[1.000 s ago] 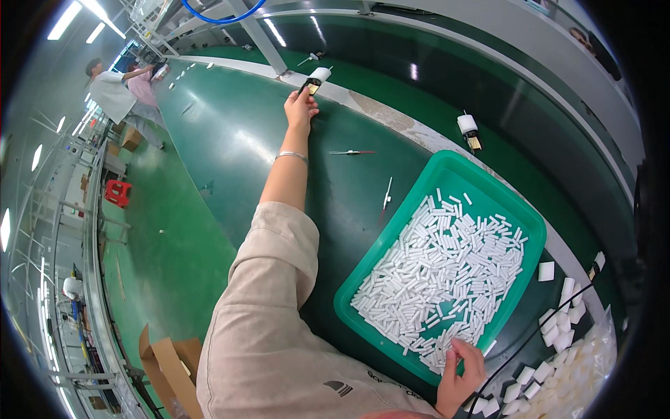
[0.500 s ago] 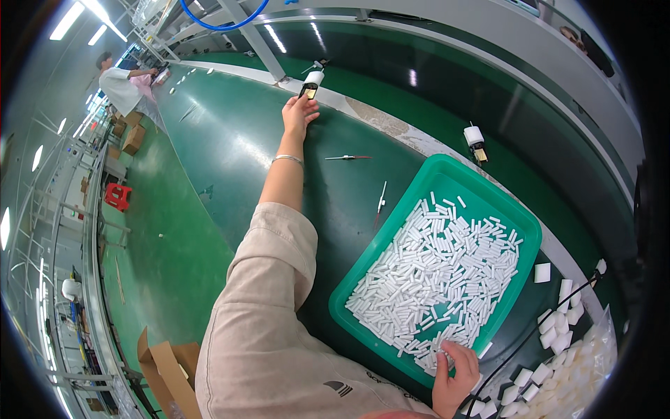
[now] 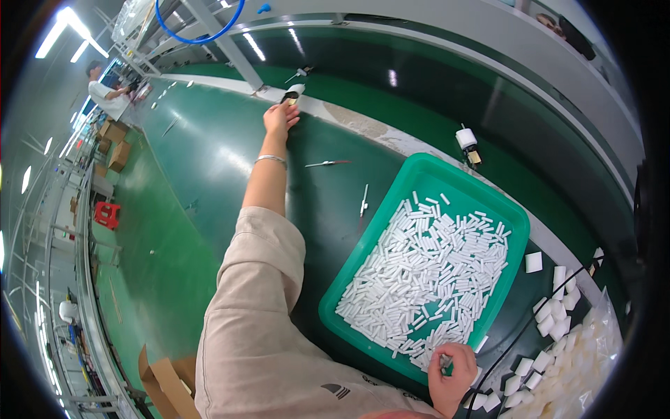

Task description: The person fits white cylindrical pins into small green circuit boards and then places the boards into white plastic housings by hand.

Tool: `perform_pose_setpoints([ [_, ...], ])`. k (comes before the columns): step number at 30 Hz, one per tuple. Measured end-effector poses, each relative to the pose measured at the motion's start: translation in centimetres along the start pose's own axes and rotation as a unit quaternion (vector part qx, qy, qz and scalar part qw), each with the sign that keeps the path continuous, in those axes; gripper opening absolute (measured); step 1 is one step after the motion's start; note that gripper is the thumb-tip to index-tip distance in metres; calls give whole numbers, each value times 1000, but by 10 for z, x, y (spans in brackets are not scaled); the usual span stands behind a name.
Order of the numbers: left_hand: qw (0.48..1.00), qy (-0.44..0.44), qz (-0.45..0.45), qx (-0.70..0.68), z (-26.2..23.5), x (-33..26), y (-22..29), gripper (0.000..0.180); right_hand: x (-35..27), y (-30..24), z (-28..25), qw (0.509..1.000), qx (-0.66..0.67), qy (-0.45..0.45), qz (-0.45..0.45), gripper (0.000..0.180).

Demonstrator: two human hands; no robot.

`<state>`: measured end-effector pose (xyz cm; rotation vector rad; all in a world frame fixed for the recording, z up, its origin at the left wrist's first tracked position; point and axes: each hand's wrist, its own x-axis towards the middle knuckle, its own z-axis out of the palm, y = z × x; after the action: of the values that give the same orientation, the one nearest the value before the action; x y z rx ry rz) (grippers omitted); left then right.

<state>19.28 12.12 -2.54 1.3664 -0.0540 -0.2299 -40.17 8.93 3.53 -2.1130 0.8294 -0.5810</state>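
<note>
My left hand [image 3: 280, 115] is stretched far out over the green bench, its fingertips closed on a small white-capped dark part [image 3: 292, 93] at the edge of the belt. My right hand [image 3: 452, 370] is at the near corner of a green tray [image 3: 391, 209] and pinches one of the small white sticks [image 3: 429, 276] that fill the tray. A beige sleeve covers my left upper arm, and a thin bracelet circles that wrist.
A second white-capped part [image 3: 469, 143] stands beyond the tray. Two thin metal tools [image 3: 328, 163] [image 3: 363, 202] lie on the bench. White square pads [image 3: 558, 307], a plastic bag [image 3: 593, 363] and a black cable [image 3: 516, 342] are at the right. Another person [image 3: 105, 91] works far left.
My left arm stays extended with the small part at its fingertips, and my right hand stays at the tray's near corner. The view has shifted slightly.
</note>
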Motion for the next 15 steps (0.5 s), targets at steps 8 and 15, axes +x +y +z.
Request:
perform_pose_setpoints([
  [8, 997, 59, -20, -44, 7, 65, 1, 14, -1, -8, -2, 996, -20, 26, 85, 23],
  [15, 999, 10, 22, -30, 23, 117, 3, 40, 8, -3, -5, 999, -48, 19, 8, 19],
])
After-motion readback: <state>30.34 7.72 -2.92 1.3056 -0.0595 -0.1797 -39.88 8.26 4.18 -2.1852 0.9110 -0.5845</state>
